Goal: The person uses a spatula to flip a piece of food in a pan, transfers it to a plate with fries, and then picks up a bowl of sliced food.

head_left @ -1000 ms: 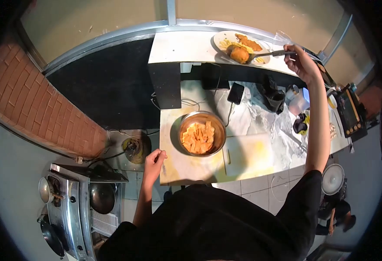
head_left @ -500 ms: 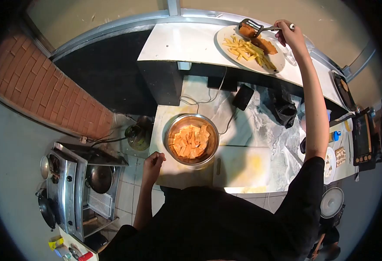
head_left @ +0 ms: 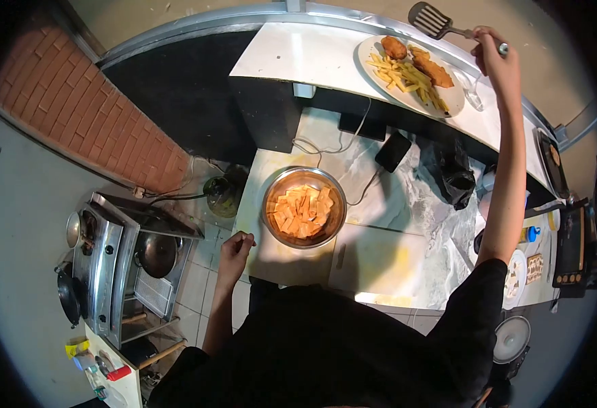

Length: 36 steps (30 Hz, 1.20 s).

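Note:
My right hand (head_left: 492, 49) is wrapped round the handle of a slotted spatula (head_left: 430, 20). The spatula's blade is raised above the far edge of the white upper counter, apart from the food. Just below it is an oval white plate (head_left: 372, 77) holding yellow fries (head_left: 407, 76), a round browned fried piece (head_left: 394, 47) and a longer fried piece (head_left: 434, 71). My left hand (head_left: 236, 255) is curled closed, with no object showing in it. It hovers near the lower left of a metal bowl (head_left: 268, 226) filled with flat orange pieces (head_left: 303, 211).
A white cutting board (head_left: 380, 262) lies right of the bowl. Beyond it are a black phone-like device (head_left: 394, 151) on a cable and a black plastic bag (head_left: 456, 180). A clear spoon (head_left: 474, 98) lies beside the plate. A stove (head_left: 105, 265) with pans stands at the left.
The spatula has lifted away from the plate, up and to the right. The round fried piece that was under its blade now lies on the plate. My left hand has barely moved.

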Tool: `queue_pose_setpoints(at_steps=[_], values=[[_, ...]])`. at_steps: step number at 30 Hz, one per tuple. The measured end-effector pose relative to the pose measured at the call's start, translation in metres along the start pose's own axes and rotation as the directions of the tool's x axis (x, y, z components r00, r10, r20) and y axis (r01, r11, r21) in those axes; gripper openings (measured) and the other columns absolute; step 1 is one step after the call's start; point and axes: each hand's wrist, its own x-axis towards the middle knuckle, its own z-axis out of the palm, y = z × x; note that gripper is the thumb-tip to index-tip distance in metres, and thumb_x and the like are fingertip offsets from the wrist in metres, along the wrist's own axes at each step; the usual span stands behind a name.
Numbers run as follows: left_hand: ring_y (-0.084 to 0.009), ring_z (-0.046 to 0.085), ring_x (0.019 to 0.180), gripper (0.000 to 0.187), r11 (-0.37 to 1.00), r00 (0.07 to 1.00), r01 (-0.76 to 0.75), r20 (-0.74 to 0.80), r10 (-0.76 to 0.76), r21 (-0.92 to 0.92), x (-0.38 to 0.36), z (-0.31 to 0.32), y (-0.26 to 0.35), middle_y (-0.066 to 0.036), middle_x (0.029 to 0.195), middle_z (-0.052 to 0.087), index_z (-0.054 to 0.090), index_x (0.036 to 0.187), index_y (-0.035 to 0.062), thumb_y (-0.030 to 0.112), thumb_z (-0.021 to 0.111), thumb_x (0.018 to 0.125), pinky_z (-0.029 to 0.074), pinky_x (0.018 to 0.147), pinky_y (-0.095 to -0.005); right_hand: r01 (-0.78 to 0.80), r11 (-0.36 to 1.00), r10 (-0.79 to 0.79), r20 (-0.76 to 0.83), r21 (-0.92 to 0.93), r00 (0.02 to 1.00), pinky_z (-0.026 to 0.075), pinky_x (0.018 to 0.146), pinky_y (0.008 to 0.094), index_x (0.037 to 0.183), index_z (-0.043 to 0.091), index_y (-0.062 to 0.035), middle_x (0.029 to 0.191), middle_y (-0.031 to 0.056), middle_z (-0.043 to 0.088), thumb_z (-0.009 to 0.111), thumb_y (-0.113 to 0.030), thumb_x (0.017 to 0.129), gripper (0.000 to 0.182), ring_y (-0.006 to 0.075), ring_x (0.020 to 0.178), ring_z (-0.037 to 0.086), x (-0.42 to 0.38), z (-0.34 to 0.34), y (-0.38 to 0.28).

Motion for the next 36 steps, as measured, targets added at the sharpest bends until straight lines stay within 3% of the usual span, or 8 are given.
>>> queue_pose_setpoints(at_steps=[10, 14, 16, 19, 21, 25, 30, 36], values=[[-0.005, 0.044, 0.063, 0.028, 1.0, 0.998, 0.001, -0.063, 0.001, 0.025, -0.021, -0.014, -0.003, 0.002, 0.069, 0.054, 0.059, 0.08, -0.0012, 0.021, 0.057, 0.097, 0.036, 0.058, -0.0229, -0.049, 0.888, -0.016, 0.136, 0.457, 0.991, 0.034, 0.05, 0.0211, 0.1, 0.062, -0.002, 0.073, 0.0048, 0.058, 0.05, -0.024, 0.099, 0.025, 0.0075, 0.056, 0.045, -0.017, -0.032, -0.061], [-0.0069, 0.047, 0.064, 0.027, 0.999, 0.979, -0.024, -0.201, 0.019, -0.024, -0.041, -0.039, -0.008, 0.0, 0.069, 0.057, 0.06, 0.082, -0.0027, 0.02, 0.058, 0.096, 0.039, 0.059, -0.0252, -0.181, 0.835, 0.096, 0.186, 0.52, 0.978, 0.033, 0.052, 0.0202, 0.108, 0.058, -0.002, 0.076, 0.0003, 0.054, 0.048, -0.025, 0.101, 0.026, 0.0045, 0.062, 0.045, -0.041, 0.005, -0.098], [-0.0083, 0.05, 0.064, 0.027, 0.983, 0.952, -0.182, -0.253, 0.17, -0.027, -0.056, -0.066, -0.026, -0.003, 0.068, 0.059, 0.061, 0.084, -0.0027, 0.022, 0.058, 0.096, 0.041, 0.059, -0.0275, -0.232, 0.798, 0.053, 0.318, 0.556, 0.947, 0.038, 0.06, 0.016, 0.113, 0.057, -0.0043, 0.088, -0.0008, 0.057, 0.046, -0.033, 0.102, 0.033, 0.0055, 0.075, 0.052, -0.044, 0.03, -0.103], [-0.0093, 0.05, 0.063, 0.032, 0.992, 0.929, -0.115, -0.349, 0.126, 0.053, -0.101, -0.118, -0.047, -0.005, 0.067, 0.059, 0.06, 0.084, -0.0011, 0.027, 0.056, 0.097, 0.041, 0.058, -0.0284, -0.246, 0.713, 0.015, 0.337, 0.656, 0.941, 0.031, 0.053, 0.0155, 0.111, 0.055, -0.0049, 0.079, -0.0011, 0.053, 0.048, -0.029, 0.101, 0.027, 0.0027, 0.066, 0.046, -0.087, 0.109, -0.178], [-0.0088, 0.05, 0.062, 0.032, 0.996, 0.882, -0.083, -0.464, 0.087, 0.029, -0.143, -0.152, -0.062, -0.005, 0.066, 0.058, 0.06, 0.083, -0.001, 0.027, 0.056, 0.097, 0.041, 0.058, -0.0282, -0.284, 0.68, -0.211, 0.552, 0.675, 0.807, 0.03, 0.05, 0.0155, 0.106, 0.055, -0.007, 0.076, -0.0005, 0.054, 0.047, -0.029, 0.101, 0.023, 0.0029, 0.062, 0.046, -0.109, 0.159, -0.221], [-0.0069, 0.049, 0.065, 0.033, 0.999, 0.796, 0.035, -0.603, -0.046, -0.03, -0.247, -0.234, -0.101, -0.003, 0.069, 0.058, 0.059, 0.082, -0.0012, 0.028, 0.056, 0.097, 0.041, 0.06, -0.0263, -0.447, 0.598, -0.362, 0.721, 0.666, 0.59, 0.029, 0.045, 0.0185, 0.099, 0.053, -0.0081, 0.07, 0.0007, 0.056, 0.046, -0.028, 0.1, 0.021, 0.0041, 0.053, 0.043, -0.199, 0.266, -0.353], [-0.0063, 0.048, 0.066, 0.033, 0.99, 0.621, 0.11, -0.771, -0.14, -0.09, -0.367, -0.314, -0.149, -0.002, 0.069, 0.057, 0.059, 0.082, -0.0016, 0.027, 0.057, 0.097, 0.041, 0.061, -0.0255, -0.542, 0.506, -0.575, 0.731, 0.671, 0.368, 0.031, 0.046, 0.0196, 0.099, 0.056, -0.0056, 0.07, 0.0021, 0.056, 0.049, -0.029, 0.099, 0.025, 0.0063, 0.056, 0.045, -0.318, 0.41, -0.518], [-0.0062, 0.04, 0.056, 0.035, 0.95, 0.28, 0.243, -0.924, -0.262, -0.196, -0.473, -0.358, -0.2, 0.0, 0.057, 0.049, 0.06, 0.078, -0.0005, 0.03, 0.058, 0.096, 0.033, 0.051, -0.0277, -0.752, 0.378, -0.698, 0.7, 0.54, 0.151, 0.034, 0.05, 0.0213, 0.099, 0.058, -0.0038, 0.072, 0.0035, 0.057, 0.057, -0.027, 0.096, 0.024, 0.0085, 0.06, 0.049, -0.468, 0.545, -0.664]])
